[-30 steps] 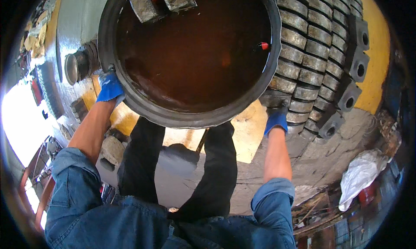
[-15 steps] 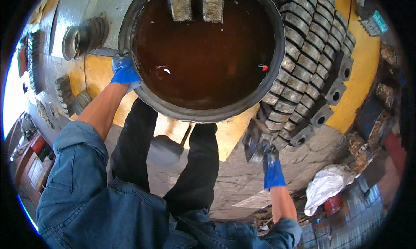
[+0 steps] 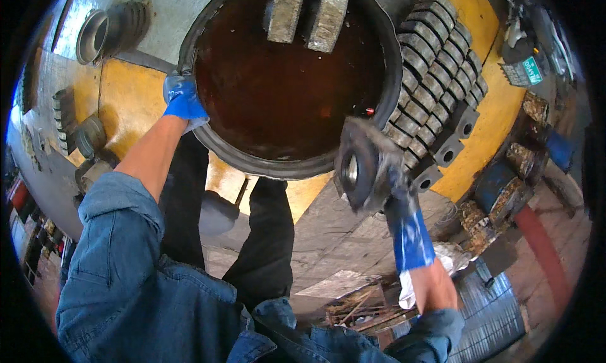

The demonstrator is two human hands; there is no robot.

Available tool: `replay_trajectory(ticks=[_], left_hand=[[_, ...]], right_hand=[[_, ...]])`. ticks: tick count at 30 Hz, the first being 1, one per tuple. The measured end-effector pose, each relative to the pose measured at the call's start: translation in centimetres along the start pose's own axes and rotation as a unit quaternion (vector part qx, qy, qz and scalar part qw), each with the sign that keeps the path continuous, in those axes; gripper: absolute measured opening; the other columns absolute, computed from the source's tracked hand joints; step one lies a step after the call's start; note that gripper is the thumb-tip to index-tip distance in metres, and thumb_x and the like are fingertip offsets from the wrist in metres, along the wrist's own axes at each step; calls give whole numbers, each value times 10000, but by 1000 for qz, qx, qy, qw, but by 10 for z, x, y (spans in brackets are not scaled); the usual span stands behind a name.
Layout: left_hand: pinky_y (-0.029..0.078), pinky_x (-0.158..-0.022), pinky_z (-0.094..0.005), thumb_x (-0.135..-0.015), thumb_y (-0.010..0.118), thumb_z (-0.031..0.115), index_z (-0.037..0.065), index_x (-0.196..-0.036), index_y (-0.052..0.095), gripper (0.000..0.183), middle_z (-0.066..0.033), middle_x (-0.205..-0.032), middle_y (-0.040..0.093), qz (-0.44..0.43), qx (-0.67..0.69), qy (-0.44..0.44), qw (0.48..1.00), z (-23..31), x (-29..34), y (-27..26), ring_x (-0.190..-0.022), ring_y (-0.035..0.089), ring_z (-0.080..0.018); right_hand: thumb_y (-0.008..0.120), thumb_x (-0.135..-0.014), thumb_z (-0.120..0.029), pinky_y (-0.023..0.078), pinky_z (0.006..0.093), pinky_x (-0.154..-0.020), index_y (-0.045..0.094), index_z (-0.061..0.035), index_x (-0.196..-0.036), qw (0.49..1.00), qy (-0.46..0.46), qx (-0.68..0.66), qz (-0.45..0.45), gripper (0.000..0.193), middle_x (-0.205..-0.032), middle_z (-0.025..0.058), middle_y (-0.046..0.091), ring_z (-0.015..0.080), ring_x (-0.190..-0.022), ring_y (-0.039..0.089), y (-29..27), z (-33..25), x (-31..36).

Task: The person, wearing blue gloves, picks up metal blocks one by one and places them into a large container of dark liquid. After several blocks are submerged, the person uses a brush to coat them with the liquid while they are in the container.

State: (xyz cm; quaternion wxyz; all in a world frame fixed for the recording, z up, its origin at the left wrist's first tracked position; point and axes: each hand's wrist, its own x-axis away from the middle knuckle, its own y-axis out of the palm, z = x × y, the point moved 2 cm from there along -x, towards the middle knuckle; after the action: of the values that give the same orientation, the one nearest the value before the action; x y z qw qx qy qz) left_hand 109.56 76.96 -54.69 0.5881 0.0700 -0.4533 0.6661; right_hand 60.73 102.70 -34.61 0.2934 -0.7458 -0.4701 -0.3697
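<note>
A large round dark basin [image 3: 297,167] holds dark brown liquid [image 3: 278,91]. My left hand [image 3: 183,98], in a blue glove, is closed on the left side of its rim. Beside the rim's lower right, my gloved right hand [image 3: 399,196] grips a squarish grey metal block with a round hole [image 3: 363,164]. The block is tilted and smeared by motion; my fingers are partly hidden behind it. Two worn bars [image 3: 286,12] stick out over the liquid at the far side. A small red and white object [image 3: 370,111] shows near the basin's right edge.
Right of the basin stand stacked rows of metal blocks [image 3: 435,63], some with round holes facing me. Metal rings [image 3: 93,37] lie at the far left, and ridged parts [image 3: 65,120] nearer. Rusty pieces [image 3: 505,199] and a white sack [image 3: 442,262] are at the right.
My right hand has lifted the block from beside the stack and brought it up and left toward the basin's rim. The view has shifted; my left hand stays on the rim.
</note>
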Motion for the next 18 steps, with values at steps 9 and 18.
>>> replay_trajectory(ticks=[9,18], left_hand=[[567,-737,-351,-1054,525,305,38,-1163,688,331,-96,-1026,735,65,-71,-8,995,-8,-11,-5,-858,676,-206],[547,-732,-348,-1034,559,370,38,-1146,697,376,-101,-984,743,61,-21,-20,998,4,0,-7,-834,661,-179]], right_hand=[[543,-994,-536,443,435,-1095,547,-49,-1402,984,-71,-93,-132,635,-1372,123,603,276,-1246,568,90,-81,-187],[586,-990,-476,460,449,-1071,600,-78,-1348,985,-49,-154,-55,536,-1323,105,638,285,-1175,610,150,-119,-275]])
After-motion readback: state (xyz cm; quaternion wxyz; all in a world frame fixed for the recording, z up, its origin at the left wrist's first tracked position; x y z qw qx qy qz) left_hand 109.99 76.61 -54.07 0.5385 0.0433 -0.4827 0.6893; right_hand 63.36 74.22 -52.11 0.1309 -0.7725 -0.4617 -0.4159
